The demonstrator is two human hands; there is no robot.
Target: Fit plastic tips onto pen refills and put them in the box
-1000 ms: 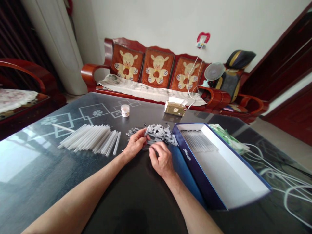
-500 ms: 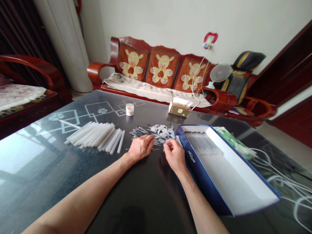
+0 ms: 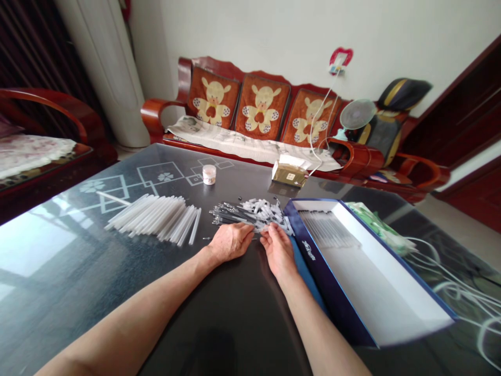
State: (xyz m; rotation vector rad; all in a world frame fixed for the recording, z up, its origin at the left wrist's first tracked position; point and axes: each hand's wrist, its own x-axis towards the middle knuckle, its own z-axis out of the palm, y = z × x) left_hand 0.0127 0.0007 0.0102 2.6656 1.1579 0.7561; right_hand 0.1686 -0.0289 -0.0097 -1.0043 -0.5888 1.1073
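My left hand [image 3: 230, 242] lies palm down on the dark glass table [image 3: 78, 271], its fingertips pinched at the near edge of a heap of small clear caps and thin dark refills [image 3: 254, 213]. My right hand [image 3: 276, 247] rests just right of it, fingers curled into the same heap. What either hand grips is too small to make out. A row of white translucent tubes [image 3: 156, 216] lies to the left of my left hand. An open blue box with a white inside [image 3: 376, 277] stands right of my right hand, several clear tubes [image 3: 329, 230] lying at its far end.
A small white jar [image 3: 209, 174] and a tan carton [image 3: 290, 172] stand farther back on the table. Green packets [image 3: 378, 227] lie beyond the box. A red wooden bench with three cushions [image 3: 258, 112] and a small fan [image 3: 356, 115] are behind the table.
My left hand lowered from holding a cap up and now rests at the heap's edge. My right hand moved forward to the heap beside it. The camera view shifted slightly left.
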